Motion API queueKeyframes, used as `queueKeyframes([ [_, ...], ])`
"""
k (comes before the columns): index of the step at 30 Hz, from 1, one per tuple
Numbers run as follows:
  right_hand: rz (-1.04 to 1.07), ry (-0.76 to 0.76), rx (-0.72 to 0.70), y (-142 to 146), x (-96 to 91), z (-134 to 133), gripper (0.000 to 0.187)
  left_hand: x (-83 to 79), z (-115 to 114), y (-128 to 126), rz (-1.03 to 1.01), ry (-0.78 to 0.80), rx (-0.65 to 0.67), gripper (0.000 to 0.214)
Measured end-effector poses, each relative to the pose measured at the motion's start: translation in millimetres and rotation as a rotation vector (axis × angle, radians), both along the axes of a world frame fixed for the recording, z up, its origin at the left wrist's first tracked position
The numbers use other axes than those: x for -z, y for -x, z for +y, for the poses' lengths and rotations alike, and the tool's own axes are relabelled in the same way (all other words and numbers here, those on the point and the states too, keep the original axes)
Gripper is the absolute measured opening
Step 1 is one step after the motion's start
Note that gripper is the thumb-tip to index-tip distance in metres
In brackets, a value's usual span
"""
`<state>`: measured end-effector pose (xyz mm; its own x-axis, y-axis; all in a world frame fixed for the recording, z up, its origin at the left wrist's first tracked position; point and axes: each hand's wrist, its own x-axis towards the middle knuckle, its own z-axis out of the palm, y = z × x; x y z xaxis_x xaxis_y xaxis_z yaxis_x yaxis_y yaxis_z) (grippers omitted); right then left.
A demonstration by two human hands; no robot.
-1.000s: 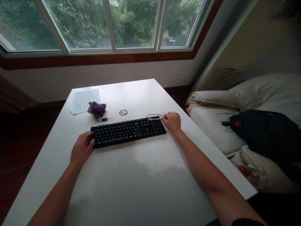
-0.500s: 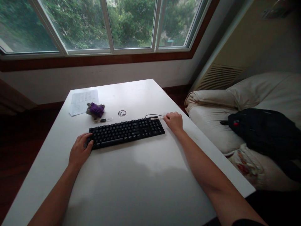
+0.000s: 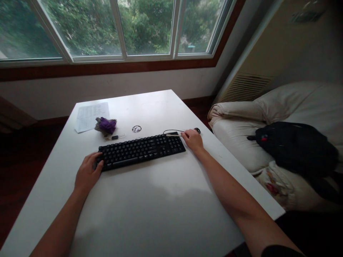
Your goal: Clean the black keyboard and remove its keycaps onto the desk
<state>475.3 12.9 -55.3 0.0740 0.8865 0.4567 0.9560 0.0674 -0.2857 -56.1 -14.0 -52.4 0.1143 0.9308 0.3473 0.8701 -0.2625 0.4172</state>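
Beyond the white worktop [image 3: 144, 207] runs a pale wall [image 3: 134, 84], holding a sliding window [image 3: 117, 28] edged in reddish-brown wooden trim [image 3: 134, 67]; green foliage [image 3: 150, 25] fills its panes. To the worktop's right sits a cream sofa [image 3: 284, 109], with a louvred vent [image 3: 246, 87] behind. Dark reddish flooring [image 3: 18, 160] shows to its left. Daylight glares off the worktop's far end; its near end is dimmer.

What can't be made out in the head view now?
Head view, all:
Keyboard, part of left end: behind left hand.
Thin pale stick, held end: hidden by right hand.
Paper, its print: too small and faint.
Window, top: cut off by upper picture edge.
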Motion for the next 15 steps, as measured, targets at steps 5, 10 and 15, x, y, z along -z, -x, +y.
queueKeyframes([
  [5,0.128,0.014,-0.164,19,-10.2,-9,0.028,1.0,1,1,0.007,0.017,-0.012,0.041],
  [10,0.136,0.018,-0.288,33,-12.6,-14,0.023,0.2,1,0,0.017,0.021,-0.017,0.041],
  [15,0.107,0.030,-0.198,23,-10.6,-10,0.024,-0.8,0,-1,0.008,0.018,-0.018,0.040],
])
